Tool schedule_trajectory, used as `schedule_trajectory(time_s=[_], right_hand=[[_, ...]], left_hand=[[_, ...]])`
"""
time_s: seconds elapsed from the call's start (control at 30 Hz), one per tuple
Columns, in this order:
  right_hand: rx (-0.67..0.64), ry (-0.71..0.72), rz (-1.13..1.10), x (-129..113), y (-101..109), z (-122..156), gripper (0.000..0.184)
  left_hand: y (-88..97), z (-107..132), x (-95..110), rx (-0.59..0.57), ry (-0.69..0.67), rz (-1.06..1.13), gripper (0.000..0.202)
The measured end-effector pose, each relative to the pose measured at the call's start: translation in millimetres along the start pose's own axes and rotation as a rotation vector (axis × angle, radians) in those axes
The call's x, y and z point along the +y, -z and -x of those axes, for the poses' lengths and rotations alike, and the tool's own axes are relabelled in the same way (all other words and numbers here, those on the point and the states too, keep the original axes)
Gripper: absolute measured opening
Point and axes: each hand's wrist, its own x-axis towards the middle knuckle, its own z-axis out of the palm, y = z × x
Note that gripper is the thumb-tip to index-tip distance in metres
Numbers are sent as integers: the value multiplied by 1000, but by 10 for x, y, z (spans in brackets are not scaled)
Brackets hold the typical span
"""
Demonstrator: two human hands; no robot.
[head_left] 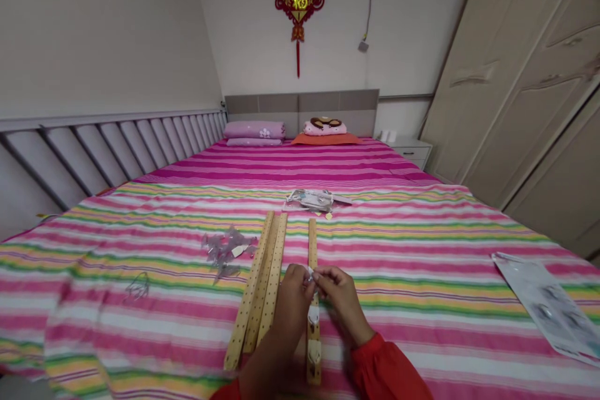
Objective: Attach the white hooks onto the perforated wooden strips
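Observation:
My left hand [294,294] and my right hand [341,297] meet over a narrow wooden strip [312,237]. Fingertips of both pinch at a small, whitish, shiny piece [309,276], too small and covered to name. Nearer to me on the same strip sit a white hook [314,315] and a second white hook [314,353]. Just left of my left hand lie several long wooden strips with rows of small holes [255,287], side by side and partly behind my left forearm.
Crumpled clear plastic wrappers [229,249] lie left of the strips, with a thin clear scrap [138,286] farther left. Beyond the strips is a clear bag of parts [312,200]. A flat plastic package [550,306] rests at the right. Striped cloth [422,325] covers the bed.

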Motion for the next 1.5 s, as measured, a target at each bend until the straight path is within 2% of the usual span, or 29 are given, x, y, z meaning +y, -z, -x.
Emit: schedule_trajectory(time_s=[0.17, 0.3, 0.5, 0.67, 0.83, 1.13, 1.5], right_hand=[[60, -53, -48, 35, 32, -135, 29], [84, -54, -37, 79, 95, -279, 24], [62, -96, -12, 139, 144, -434, 20], [40, -123, 7, 189, 169, -500, 17], [43, -135, 25, 237, 178, -543, 16], [50, -145, 31, 292, 169, -575, 15], [82, -124, 18, 303, 171, -555, 19]], left_hand=[[-13, -106, 15, -46, 132, 147, 9], [-20, -195, -23, -110, 312, 379, 22], [-123, -293, -208, -78, 431, 513, 16], [-197, -305, -324, -86, 458, 503, 10], [-243, -303, -391, -114, 477, 496, 13], [-256, -346, -370, -161, 501, 499, 19], [-298, -334, -420, -155, 565, 520, 27]])
